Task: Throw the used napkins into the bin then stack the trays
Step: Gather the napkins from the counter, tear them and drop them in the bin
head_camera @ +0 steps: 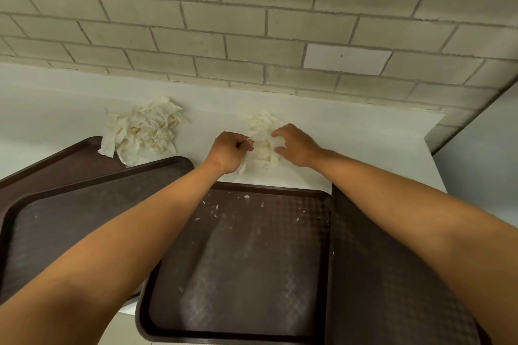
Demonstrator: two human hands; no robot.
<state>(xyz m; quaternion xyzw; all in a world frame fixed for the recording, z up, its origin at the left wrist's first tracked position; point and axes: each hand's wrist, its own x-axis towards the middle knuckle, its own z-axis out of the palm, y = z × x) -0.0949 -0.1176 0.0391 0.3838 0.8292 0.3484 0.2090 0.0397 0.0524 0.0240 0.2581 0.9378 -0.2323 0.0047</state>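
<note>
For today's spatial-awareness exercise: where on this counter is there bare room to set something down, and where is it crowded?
Bare white counter lies right of the right hand, up to the brick wall. A narrower strip separates the left napkin pile from the left hand. The near side is crowded with brown trays.

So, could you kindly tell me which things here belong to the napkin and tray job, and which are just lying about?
Job:
- napkin pile in both hands
- left hand
- right hand
- second napkin pile
- middle tray
- left trays
- right tray

Just there:
- paper crumbs
- counter
- brick wall
</note>
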